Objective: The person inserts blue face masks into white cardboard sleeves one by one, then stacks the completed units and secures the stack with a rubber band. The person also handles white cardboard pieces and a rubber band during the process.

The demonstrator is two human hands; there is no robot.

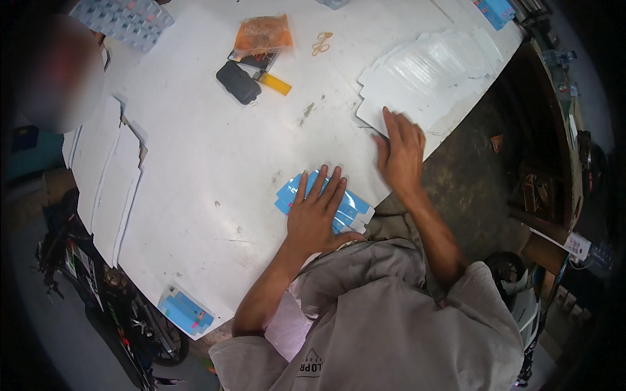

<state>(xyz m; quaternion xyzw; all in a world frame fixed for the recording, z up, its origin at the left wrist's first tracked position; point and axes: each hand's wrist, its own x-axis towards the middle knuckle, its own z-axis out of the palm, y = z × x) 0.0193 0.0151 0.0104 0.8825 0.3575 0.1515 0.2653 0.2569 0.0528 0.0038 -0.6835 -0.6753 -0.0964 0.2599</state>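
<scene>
My left hand [314, 218] lies flat with its fingers spread on a blue flattened carton [355, 210], which has pale flaps and sits at the near edge of the white table [195, 163]. Its palm and fingers hide the carton's middle. My right hand [403, 144] is at the near corner of a fanned stack of white flat card blanks [424, 68]. The fingertips there touch the lowest blank, and the thumb stands apart from the fingers. Nothing shows gripped between them.
Another blue carton [186, 311] lies at the near-left table corner. White card sheets [104, 176] line the left edge. Beyond my hands are a black case [238, 83], a yellow-handled tool [275, 83], an orange packet [262, 34] and scissors [321, 43]. A bicycle [140, 319] stands left.
</scene>
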